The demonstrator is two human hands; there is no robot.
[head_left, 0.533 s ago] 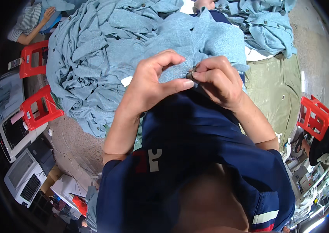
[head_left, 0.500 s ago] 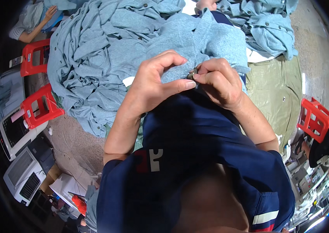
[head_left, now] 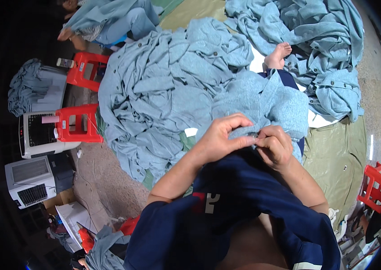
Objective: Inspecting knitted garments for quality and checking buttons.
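Note:
A light blue knitted cardigan (head_left: 262, 101) lies bunched over my lap and raised leg. My left hand (head_left: 223, 137) curls at its near edge, a fold of the knit between thumb and forefinger. Its thumb tip meets my right hand (head_left: 275, 145), whose thumb and forefinger pinch a small dark button (head_left: 253, 134). The button is mostly covered by my fingertips, and how it sits on the cloth cannot be made out. My bare foot (head_left: 279, 55) shows beyond the cardigan.
A big heap of blue cardigans (head_left: 154, 94) spreads to the left, another pile (head_left: 330, 49) at the far right. Red stools (head_left: 79, 123) stand left, one more (head_left: 377, 186) right. An olive sheet (head_left: 334, 157) covers the right floor. Another person (head_left: 109, 29) handles blue cloth at far left.
My head view has shifted, so the whole scene sits lower and further right. The left thumb and right fingertips have come together at the button. At far left, the other person has lifted blue cloth.

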